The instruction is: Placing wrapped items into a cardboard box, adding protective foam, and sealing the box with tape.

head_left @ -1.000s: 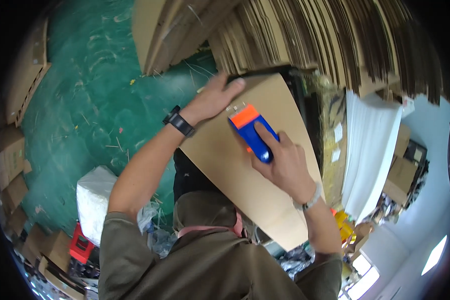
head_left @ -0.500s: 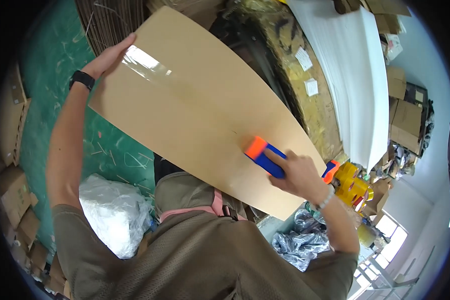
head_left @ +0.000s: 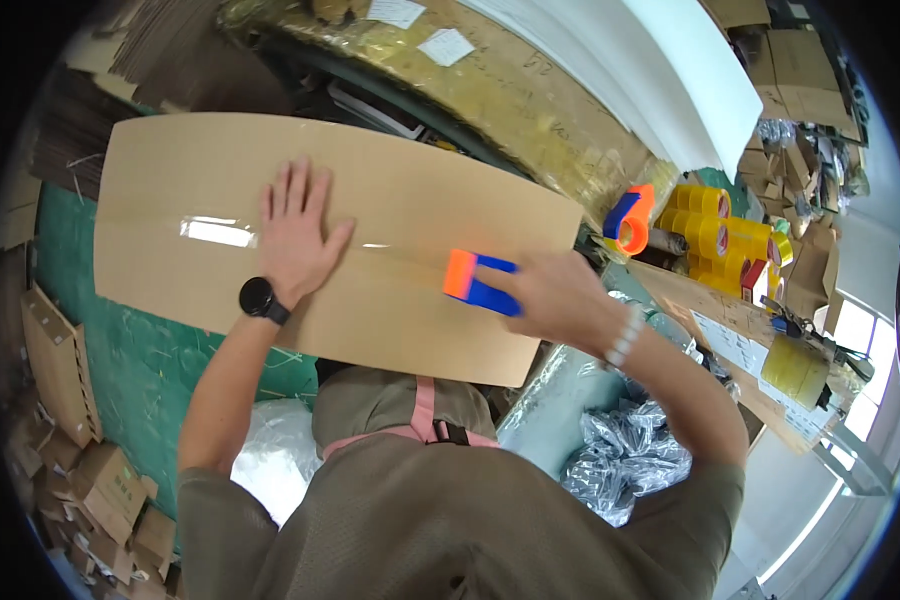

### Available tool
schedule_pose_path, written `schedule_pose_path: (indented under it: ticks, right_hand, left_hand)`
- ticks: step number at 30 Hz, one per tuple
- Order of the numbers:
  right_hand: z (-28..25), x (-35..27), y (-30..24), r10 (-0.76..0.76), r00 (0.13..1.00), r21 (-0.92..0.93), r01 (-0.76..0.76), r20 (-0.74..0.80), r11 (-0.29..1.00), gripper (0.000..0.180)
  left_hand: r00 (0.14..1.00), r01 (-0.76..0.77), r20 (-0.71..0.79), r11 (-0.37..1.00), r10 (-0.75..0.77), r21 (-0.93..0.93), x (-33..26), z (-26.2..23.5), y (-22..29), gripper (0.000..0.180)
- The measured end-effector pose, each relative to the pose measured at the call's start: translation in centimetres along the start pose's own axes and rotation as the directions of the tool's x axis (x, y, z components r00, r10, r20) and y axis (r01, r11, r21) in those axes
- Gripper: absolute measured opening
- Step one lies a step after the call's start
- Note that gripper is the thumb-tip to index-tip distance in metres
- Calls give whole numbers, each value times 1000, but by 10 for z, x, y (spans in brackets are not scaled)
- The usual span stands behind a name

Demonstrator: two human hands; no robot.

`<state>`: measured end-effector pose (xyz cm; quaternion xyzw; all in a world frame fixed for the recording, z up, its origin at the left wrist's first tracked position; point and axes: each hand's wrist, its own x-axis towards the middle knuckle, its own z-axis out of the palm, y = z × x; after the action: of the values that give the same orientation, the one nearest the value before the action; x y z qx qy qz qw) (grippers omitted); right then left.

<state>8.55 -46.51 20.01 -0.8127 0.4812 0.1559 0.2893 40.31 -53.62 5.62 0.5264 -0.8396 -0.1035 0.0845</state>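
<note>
Here, a flattened cardboard box [head_left: 370,200] lies across the person's lap, its long axis running from nine o'clock to about four o'clock, a glossy strip of clear tape [head_left: 220,232] along its centre seam. The left hand [head_left: 295,235] lies spread flat on the board, fingers pointing to twelve o'clock. The right hand [head_left: 560,295] is closed round a blue-and-orange tape dispenser [head_left: 480,282], which sits at three o'clock from the left hand, on the seam line, orange end facing nine o'clock. Half a second earlier the board tilted diagonally, the left hand gripped its far upper corner, and the dispenser sat lower; now the board lies nearly level.
</note>
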Motion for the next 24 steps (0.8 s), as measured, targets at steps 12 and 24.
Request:
schedule_pose_path:
  ticks: [12,24]
  right_hand:
    - [194,-23,124,273,960,-114,-266,59,957,59]
    - [151,68,259,390,539,83,-507,-746,858,56]
  left_hand:
    - [994,-101,-16,985,104,139,11,0,8,72]
    - [981,-189,73,976,182,104,5,12,10,67]
